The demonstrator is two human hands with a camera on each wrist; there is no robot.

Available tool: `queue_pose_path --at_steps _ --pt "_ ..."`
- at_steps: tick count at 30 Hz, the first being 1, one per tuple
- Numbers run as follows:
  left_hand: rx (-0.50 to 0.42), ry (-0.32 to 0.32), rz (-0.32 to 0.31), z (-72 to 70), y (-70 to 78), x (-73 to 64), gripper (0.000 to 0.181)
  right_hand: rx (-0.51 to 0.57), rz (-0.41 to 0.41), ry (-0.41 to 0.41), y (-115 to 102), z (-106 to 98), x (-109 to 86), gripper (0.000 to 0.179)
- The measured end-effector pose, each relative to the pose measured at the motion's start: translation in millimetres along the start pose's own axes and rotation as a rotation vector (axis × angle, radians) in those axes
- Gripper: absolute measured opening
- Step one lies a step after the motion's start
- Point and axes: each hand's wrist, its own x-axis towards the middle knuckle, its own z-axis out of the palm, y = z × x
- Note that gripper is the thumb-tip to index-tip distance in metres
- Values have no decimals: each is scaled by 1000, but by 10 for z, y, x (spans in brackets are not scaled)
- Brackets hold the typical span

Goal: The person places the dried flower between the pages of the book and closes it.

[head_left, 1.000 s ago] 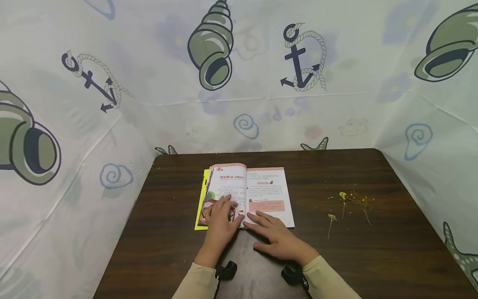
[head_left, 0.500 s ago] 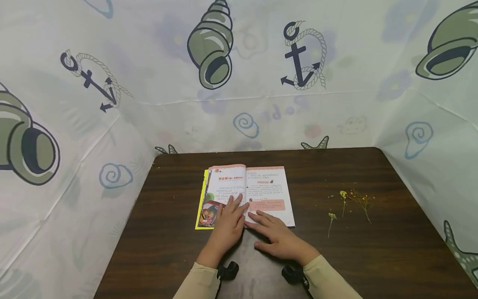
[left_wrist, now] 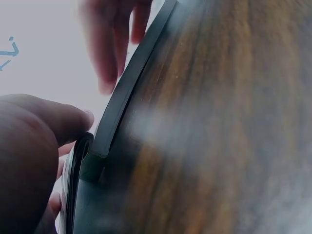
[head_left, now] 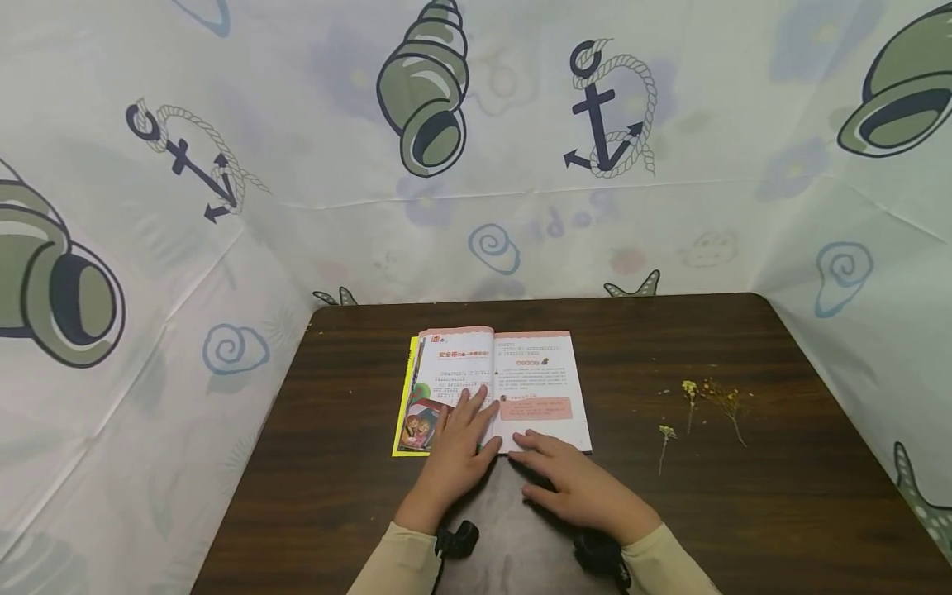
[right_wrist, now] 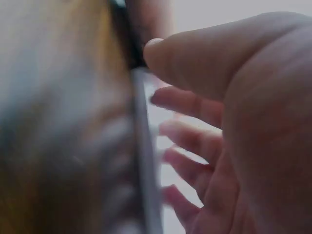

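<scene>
An open book point(head_left: 531, 372) with pink-edged printed pages lies on the dark wooden table, a yellow cover edge showing at its left. Spread over the lower part of the left page, near the spine, is my left hand point(head_left: 457, 454), its fingers extended. My right hand point(head_left: 576, 483) is by the bottom edge of the right page, fingers loosely stretched toward it. In the left wrist view the left thumb point(left_wrist: 63, 117) is beside the book's lower edge. The right wrist view has the right thumb point(right_wrist: 195, 58) and slightly bent fingers near the page edge, holding nothing.
To the right of the book, several dried flower sprigs point(head_left: 725, 401) with yellow heads lie on the table point(head_left: 320, 479). Printed fabric point(head_left: 342, 124) with shells and anchors encloses the table's back and sides. Each wrist carries a black device point(head_left: 457, 540).
My left hand has slid right, from the left page's picture toward the spine, uncovering the picture. My right hand has drawn back slightly toward the lower right.
</scene>
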Motion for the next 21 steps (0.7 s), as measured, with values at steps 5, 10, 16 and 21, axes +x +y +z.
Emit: queue_pose_path --at_steps 5,10,16,21 --pt "22 8 3 27 -19 8 57 -69 107 117 64 -245 -202 42" --pt "31 -10 -3 23 4 -2 58 -66 368 206 246 -582 -472 23" --pt "46 -28 -13 30 -26 18 58 -40 751 220 566 -917 -785 12" --pt "44 -40 -23 40 -30 6 59 9 930 209 753 -925 -887 20"
